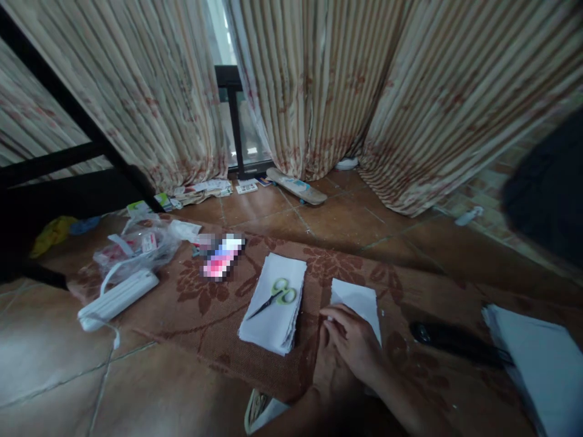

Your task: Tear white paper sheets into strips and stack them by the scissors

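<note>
A small white sheet of paper (357,300) lies on a brown flowered rug (204,297). My right hand (355,343) presses on its near left corner, fingers bent over the edge. My left hand (327,367) lies under and beside it, partly hidden, touching the same corner. To the left a stack of white paper (268,325) lies on the rug, with green-handled scissors (279,295) resting closed on top.
A white power strip (117,298) and a plastic bag of items (136,246) lie at the rug's left. A black object (455,343) and another white paper stack (542,364) are at right. A skateboard (297,186) lies by the curtains; a black frame stands left.
</note>
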Tool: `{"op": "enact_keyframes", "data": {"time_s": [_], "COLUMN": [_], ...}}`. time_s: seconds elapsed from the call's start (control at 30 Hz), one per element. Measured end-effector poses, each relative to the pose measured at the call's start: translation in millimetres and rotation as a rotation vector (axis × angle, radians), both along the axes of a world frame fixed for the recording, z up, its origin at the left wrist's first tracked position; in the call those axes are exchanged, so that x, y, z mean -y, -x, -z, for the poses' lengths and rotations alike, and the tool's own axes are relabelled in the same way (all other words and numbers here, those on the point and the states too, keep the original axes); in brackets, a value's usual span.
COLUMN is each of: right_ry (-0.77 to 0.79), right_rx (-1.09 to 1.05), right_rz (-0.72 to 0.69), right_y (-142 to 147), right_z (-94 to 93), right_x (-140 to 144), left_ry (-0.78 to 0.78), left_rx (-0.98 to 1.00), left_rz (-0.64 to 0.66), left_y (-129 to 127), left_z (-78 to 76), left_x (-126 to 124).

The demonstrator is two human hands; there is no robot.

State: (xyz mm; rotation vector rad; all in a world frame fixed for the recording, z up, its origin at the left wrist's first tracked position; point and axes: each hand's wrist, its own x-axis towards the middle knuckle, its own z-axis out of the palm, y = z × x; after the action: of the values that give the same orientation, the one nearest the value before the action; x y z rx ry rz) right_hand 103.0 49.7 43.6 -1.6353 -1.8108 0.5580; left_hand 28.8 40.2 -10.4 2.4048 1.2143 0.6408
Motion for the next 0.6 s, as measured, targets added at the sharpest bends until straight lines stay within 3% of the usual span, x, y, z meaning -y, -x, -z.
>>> {"op": "enact_keyframes", "data": {"time_s": [0.1, 0.2, 0.4, 0.6], "right_ry": [0.016, 0.092, 0.074, -0.013], "right_rx": [0.047, 0.064, -0.047, -0.12], "right_rz": [0.228, 0.335, 0.48, 0.636], "right_y": [-36.6, -55.7, -53.4, -47.5], "right_z": [9.8, 16.0, 12.5, 2.0], "right_x": [26.5, 55.7, 83.6, 97.7], "left_ry": [-0.061, -0.123, -0.264, -0.247], "left_rx": [-0.069, -0.172, -0.195, -0.226], "left_rz": [0.086, 0.104, 0.174, 0.252], "left_y": [6.3, 13.2, 12.9, 12.4], "left_z": [-2.2, -6.7, -8.3, -17.0], "left_x": [7.1, 7.1, -2.7, -6.3]}}
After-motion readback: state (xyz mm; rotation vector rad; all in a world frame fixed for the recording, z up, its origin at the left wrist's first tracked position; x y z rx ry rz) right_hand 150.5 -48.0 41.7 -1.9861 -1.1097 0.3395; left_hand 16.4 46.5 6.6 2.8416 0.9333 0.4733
